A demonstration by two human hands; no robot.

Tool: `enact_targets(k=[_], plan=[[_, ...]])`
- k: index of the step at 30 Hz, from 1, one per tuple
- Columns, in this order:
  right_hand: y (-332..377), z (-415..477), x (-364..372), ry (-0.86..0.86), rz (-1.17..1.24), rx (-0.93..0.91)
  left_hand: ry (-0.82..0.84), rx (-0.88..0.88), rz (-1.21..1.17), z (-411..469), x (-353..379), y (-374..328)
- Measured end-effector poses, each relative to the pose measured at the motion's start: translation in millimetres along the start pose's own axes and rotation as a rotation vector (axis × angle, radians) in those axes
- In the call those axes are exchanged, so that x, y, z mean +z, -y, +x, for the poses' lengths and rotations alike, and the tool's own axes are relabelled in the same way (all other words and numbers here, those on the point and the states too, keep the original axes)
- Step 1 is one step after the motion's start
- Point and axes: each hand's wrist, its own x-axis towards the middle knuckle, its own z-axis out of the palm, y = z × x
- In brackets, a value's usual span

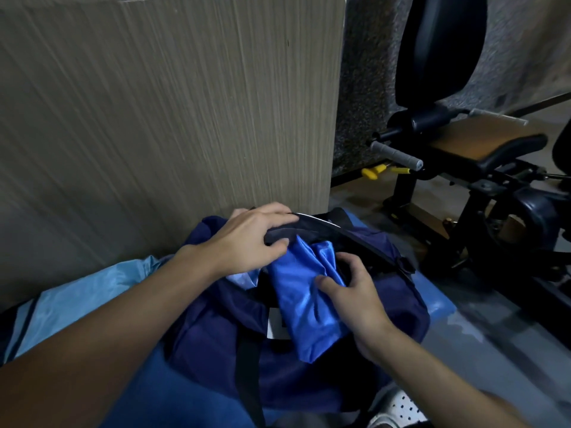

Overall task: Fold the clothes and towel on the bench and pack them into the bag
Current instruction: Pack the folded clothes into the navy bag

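A navy blue bag (213,329) lies on the blue bench (438,301) with its mouth open. My left hand (250,239) grips the dark rim of the bag's opening and holds it up. A folded shiny blue garment (302,301) lies half inside the opening, its near end sticking out. My right hand (352,291) holds the garment's right edge, thumb on top and fingers curled into the bag. A light blue cloth (80,298) lies on the bench to the left, behind my left forearm.
A grey wood-grain panel (154,103) stands right behind the bench. To the right is a black gym machine (463,156) with a padded seat, a grey handle and yellow pins. A white perforated shoe (398,409) shows at the bottom.
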Motion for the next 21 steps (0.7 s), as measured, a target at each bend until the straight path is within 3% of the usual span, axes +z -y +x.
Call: enact_targets(k=[7, 13, 17, 21], plan=[[-3.0, 45.5, 44.9, -0.203, 0.125, 0.058, -0.027, 0.012, -0.044, 7.9, -14.3, 2.4], [-25.2, 66.0, 66.2, -0.156, 0.115, 0.075, -0.050, 0.058, -0.081, 9.5, -23.0, 10.0], [-32.1, 75.7, 68.6, -0.079, -0.114, 0.119, -0.050, 0.055, -0.096, 8.2, -26.2, 11.6], [-34.5, 72.0, 62.1, -0.138, -0.476, -0.026, -0.049, 0.047, -0.101, 6.6, -25.4, 13.1]])
